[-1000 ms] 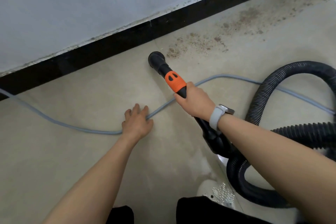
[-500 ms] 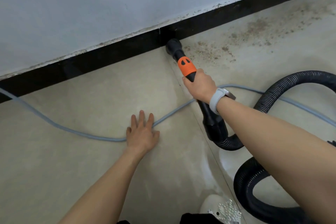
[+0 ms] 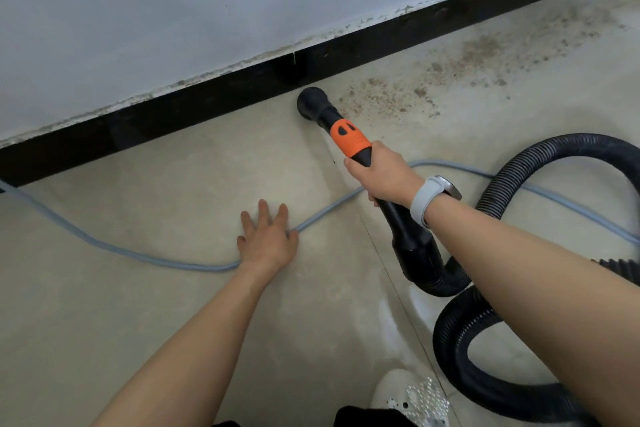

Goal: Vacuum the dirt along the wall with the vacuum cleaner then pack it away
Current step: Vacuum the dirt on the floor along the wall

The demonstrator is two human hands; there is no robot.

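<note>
Orange-and-black plastic of the vacuum wand (image 3: 360, 152) is gripped by the right hand (image 3: 384, 175), fingers curled round the shaft just behind the orange collar. The left hand (image 3: 268, 239) is laid flat on the floor tile (image 3: 173, 305) with fingers spread, touching the grey power cord (image 3: 114, 250) that runs under its edge. The round black nozzle (image 3: 311, 104) has been drawn back from the black skirting board (image 3: 173, 111), which it was pressed against half a second ago, and now sits just beside it at the left end of the brown dirt patch (image 3: 450, 69). Tile to the left appears clean, so the stroke is judged to be working rightwards; most dirt remains. The ribbed black hose (image 3: 519, 170) loops behind the right forearm, and packing away is not yet begun.
</note>
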